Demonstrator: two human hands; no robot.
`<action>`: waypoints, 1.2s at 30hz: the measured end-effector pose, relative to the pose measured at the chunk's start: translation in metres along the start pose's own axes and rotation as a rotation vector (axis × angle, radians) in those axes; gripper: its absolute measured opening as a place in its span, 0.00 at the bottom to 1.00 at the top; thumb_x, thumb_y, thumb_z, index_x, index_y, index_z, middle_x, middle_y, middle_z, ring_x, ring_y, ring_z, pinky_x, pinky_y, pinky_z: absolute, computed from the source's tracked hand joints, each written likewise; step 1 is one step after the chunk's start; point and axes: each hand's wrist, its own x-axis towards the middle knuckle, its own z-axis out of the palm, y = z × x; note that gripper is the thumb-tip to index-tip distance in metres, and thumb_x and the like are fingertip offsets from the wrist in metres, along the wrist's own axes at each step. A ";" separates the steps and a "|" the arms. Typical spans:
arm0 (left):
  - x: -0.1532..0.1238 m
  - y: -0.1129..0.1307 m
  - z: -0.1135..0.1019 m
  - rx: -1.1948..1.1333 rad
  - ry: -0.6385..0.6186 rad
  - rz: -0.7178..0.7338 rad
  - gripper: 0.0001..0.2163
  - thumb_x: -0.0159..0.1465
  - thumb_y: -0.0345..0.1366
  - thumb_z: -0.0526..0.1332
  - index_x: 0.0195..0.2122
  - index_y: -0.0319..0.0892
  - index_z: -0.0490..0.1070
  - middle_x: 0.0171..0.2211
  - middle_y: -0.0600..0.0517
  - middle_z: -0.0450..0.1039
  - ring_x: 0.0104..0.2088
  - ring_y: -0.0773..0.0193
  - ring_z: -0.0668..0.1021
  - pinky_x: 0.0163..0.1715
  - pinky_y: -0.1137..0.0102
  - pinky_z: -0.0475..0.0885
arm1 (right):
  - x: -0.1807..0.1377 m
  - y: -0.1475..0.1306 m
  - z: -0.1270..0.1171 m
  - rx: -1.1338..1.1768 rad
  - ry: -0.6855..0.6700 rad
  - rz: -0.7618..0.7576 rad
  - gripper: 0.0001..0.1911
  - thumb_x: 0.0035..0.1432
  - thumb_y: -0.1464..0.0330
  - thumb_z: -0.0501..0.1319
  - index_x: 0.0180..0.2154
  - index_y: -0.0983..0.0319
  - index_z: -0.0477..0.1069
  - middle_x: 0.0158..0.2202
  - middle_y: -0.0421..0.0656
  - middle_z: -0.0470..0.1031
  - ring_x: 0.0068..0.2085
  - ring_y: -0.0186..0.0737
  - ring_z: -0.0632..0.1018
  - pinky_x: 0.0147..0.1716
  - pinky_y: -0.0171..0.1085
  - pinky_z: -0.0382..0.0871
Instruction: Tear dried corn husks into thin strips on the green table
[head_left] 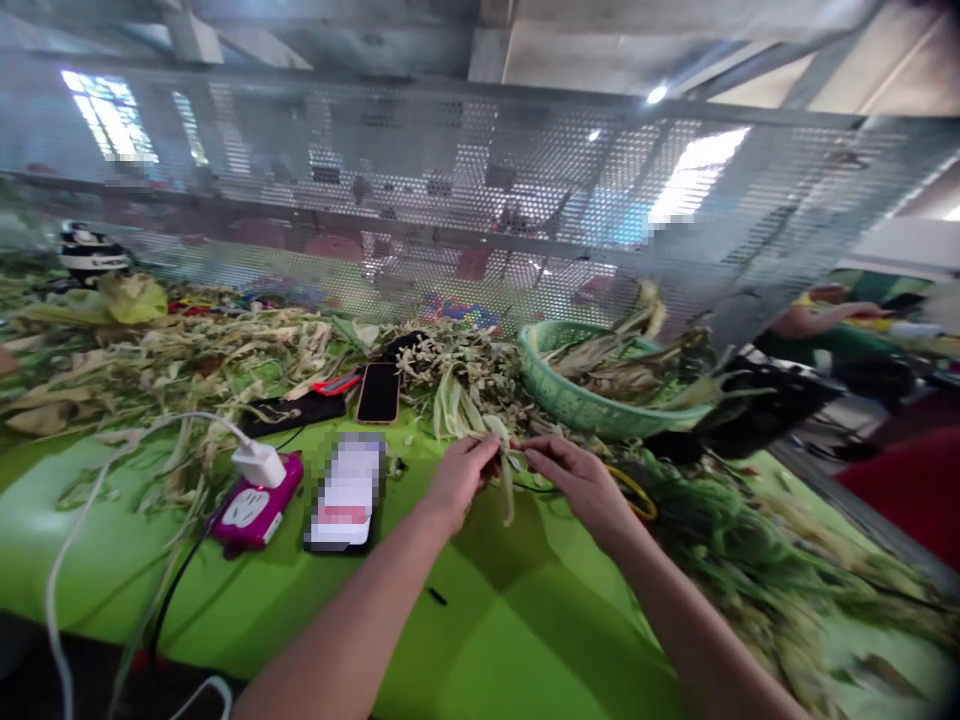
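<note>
Pale green dried leaf strips, which look like corn husk (pixel 508 492), hang between my two hands over the green tabletop. My left hand (pixel 459 478) is closed on the husk, thumb and forefinger pinched at its upper part. Close on the other side, my right hand (pixel 574 478) has its fingertips pinched together beside the husk. A thin brownish bit shows at those fingertips, too small to name. Just behind my hands, a longer pale husk (pixel 456 405) lies against a heap of small dried pieces (pixel 491 365).
A green plastic basket (pixel 592 408) holding dry husks stands behind to the right. Green fibres (pixel 720 520) cover the right side. On the left are a lit phone (pixel 349 490), a dark phone (pixel 379 392), red-handled scissors or cutter (pixel 337 383), and a magenta power strip (pixel 259 505) with a white charger.
</note>
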 end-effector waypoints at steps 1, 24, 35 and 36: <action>0.000 -0.001 0.000 0.005 0.000 -0.005 0.14 0.51 0.46 0.66 0.30 0.39 0.74 0.23 0.55 0.67 0.24 0.72 0.66 0.25 0.76 0.59 | -0.001 0.001 0.000 -0.015 -0.005 -0.001 0.15 0.57 0.57 0.56 0.35 0.62 0.72 0.31 0.42 0.74 0.34 0.40 0.73 0.35 0.36 0.66; -0.007 -0.005 0.000 0.299 -0.208 0.016 0.17 0.56 0.49 0.62 0.36 0.39 0.74 0.30 0.50 0.75 0.33 0.62 0.74 0.37 0.69 0.67 | -0.003 0.005 -0.001 0.373 -0.024 0.088 0.16 0.51 0.57 0.62 0.34 0.64 0.73 0.31 0.42 0.74 0.34 0.38 0.73 0.37 0.37 0.64; -0.008 -0.002 0.000 0.280 -0.250 -0.055 0.15 0.53 0.46 0.65 0.35 0.38 0.76 0.26 0.51 0.75 0.28 0.64 0.74 0.34 0.70 0.67 | 0.000 0.014 0.003 0.440 0.124 0.085 0.13 0.49 0.61 0.63 0.25 0.63 0.64 0.23 0.36 0.63 0.26 0.31 0.64 0.29 0.33 0.58; -0.009 -0.002 0.000 0.281 -0.246 -0.063 0.15 0.54 0.46 0.64 0.36 0.39 0.76 0.27 0.50 0.75 0.28 0.63 0.74 0.34 0.69 0.68 | 0.000 0.015 0.001 0.384 0.134 0.071 0.13 0.50 0.61 0.63 0.25 0.63 0.64 0.24 0.36 0.63 0.26 0.32 0.64 0.28 0.33 0.58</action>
